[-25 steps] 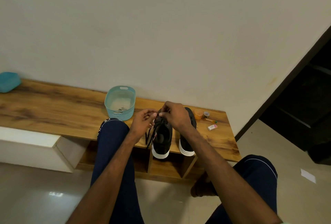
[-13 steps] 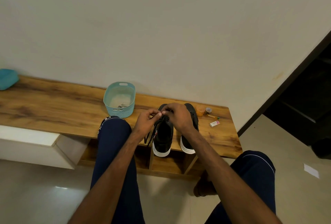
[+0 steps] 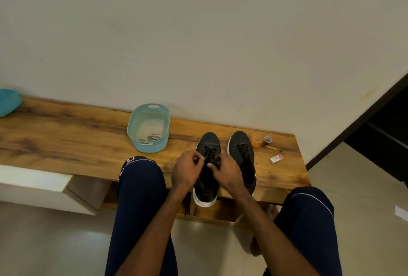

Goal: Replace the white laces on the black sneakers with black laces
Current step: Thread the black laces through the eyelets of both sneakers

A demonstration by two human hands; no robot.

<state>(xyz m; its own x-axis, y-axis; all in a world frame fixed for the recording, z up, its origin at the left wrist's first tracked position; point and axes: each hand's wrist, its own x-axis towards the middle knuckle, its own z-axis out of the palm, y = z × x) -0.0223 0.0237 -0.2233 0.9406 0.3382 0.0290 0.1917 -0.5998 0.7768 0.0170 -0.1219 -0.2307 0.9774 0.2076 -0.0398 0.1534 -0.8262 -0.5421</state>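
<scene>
- Two black sneakers sit on the wooden bench [image 3: 66, 141], toes to the wall. The left sneaker [image 3: 207, 142] is under the hands; the right sneaker [image 3: 239, 141] is just beside it.
- No white lace shows on either shoe. A black lace [image 3: 209, 154] runs up the front of the left sneaker, and the right one looks laced in black too.
- Step in hand, my read: snugging or tying off the left sneaker, so late in the job.
- Left hand [image 3: 187, 171]: fingers curled, thumb and forefinger pinching the lace on its side.
- Right hand [image 3: 228, 173]: same pinch on the other side. The hands are near each other, not touching.
- Next move needs even pull on both ends, then cross and knot. The left sneaker's heel pokes past the bench's front edge, so pulling towards that edge could tip it off.
- Hidden: the lace ends are inside the fingers and the top eyelets are under the hands. Can't tell if a knot is started.
- The right sneaker's heel is behind the right forearm, and I can't tell if it is tied.
- Teal basket [image 3: 152, 146], left of the shoes, holds a pale bundle [image 3: 154, 137]. Likely the white laces, but too small to confirm.
- Small clutter right of the shoes, including an orange pot [image 3: 256, 140] and a small box [image 3: 276, 158], print unreadable.
</scene>
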